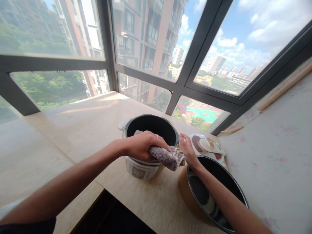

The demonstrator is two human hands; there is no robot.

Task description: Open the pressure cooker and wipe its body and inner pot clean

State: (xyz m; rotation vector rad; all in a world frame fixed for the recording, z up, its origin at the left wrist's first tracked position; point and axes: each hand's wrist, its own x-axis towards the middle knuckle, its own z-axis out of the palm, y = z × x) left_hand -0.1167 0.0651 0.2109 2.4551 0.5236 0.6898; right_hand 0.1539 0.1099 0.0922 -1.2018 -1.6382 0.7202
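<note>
A white electric pressure cooker (pixel 141 170) stands on the ledge with its top off, showing a dark inner pot (pixel 153 125). My left hand (pixel 142 144) is closed around a folded grey-brown towel (pixel 168 157) at the cooker's near rim. The towel's checked end hangs out to the right, and another bit of it shows behind my knuckles. At the cooker's right edge, my right hand (pixel 188 151) has its fingers partly curled against the rim. Its wrist passes over a large brown pot (pixel 186 191) with a black inside.
The cooker's white and brown lid (pixel 207 144) lies behind the brown pot, near the papered wall (pixel 275 156). Grey-framed windows (pixel 179 84) bound the pale stone ledge (pixel 80 130). A dark opening (pixel 109 214) cuts into its front edge.
</note>
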